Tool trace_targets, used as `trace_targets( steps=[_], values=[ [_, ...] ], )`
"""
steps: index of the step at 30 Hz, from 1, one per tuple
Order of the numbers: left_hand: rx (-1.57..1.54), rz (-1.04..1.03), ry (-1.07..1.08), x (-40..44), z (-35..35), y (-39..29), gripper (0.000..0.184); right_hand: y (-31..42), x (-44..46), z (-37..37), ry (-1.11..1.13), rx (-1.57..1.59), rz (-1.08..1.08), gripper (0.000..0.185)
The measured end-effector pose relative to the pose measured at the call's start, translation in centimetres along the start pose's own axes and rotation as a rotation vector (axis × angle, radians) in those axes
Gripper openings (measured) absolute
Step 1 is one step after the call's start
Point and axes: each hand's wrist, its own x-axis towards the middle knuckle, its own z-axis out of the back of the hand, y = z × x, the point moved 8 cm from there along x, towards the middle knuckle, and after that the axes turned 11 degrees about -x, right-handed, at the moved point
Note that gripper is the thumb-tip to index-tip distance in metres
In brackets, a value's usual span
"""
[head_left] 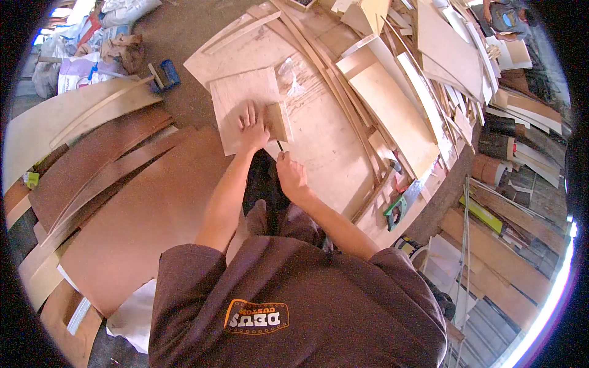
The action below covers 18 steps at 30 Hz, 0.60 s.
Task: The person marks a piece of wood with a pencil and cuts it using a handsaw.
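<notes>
My left hand (253,130) lies on a square plywood piece (236,92), fingers stretched out and apart. Beside its thumb, a smaller wooden block (278,121) rests near the right edge of that piece. Just below the block, my right hand (292,175) is closed around a thin dark pencil (280,146), whose far end points up toward the block's lower edge. The exact tip is too small to make out. Under these pieces spreads a large plywood sheet (334,175).
A green-handled handsaw (396,213) lies at the sheet's right edge. Long strips and board offcuts (392,113) pile up on the right. Brown panels (141,208) lean at left, near a blue-headed broom (167,75). Another person (506,18) is at the far upper right.
</notes>
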Motion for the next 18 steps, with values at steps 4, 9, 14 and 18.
trace_targets(
  steps=[4,9,14,18],
  values=[
    [-0.025,-0.018,0.037,-0.3,0.3,-0.4,0.075,0.0,-0.8,0.2,-0.009,0.006,0.016,0.028],
    [-0.008,0.006,-0.022,-0.2,0.4,-0.4,0.069,-0.7,-1.3,-1.2,0.084,0.064,0.036,0.024],
    [-0.025,0.006,-0.011,-0.1,1.0,-0.4,0.065,-4.4,-2.8,2.0,-0.212,0.311,-0.083,0.024],
    [-0.055,0.015,0.042,-0.2,1.9,-0.9,0.066,-8.8,-2.8,4.6,-0.314,0.430,-0.177,0.028]
  ],
)
